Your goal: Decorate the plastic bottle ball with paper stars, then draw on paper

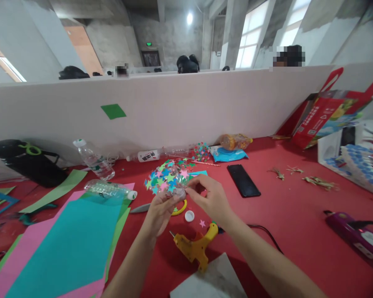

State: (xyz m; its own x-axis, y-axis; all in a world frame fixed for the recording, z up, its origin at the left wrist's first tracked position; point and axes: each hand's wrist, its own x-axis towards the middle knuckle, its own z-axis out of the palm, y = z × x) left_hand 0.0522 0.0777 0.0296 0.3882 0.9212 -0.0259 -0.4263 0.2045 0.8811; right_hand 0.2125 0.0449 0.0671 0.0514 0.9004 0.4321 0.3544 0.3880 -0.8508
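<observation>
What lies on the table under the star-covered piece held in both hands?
Under the star-covered piece: a yellow ring, white cap, pink star. The hands hide the rest.

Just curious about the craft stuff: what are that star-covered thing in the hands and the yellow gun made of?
Star-covered piece: seemingly clear, glossy plastic under matte coloured stars, perhaps paper or foam. Yellow glue gun: looks like hard moulded plastic, smooth, with a metal-looking tip.

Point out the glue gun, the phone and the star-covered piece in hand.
glue gun (195, 247), head view, yellow body.
phone (243, 180), head view, middle of dark screen.
star-covered piece (168, 177), head view, top with stars.
</observation>
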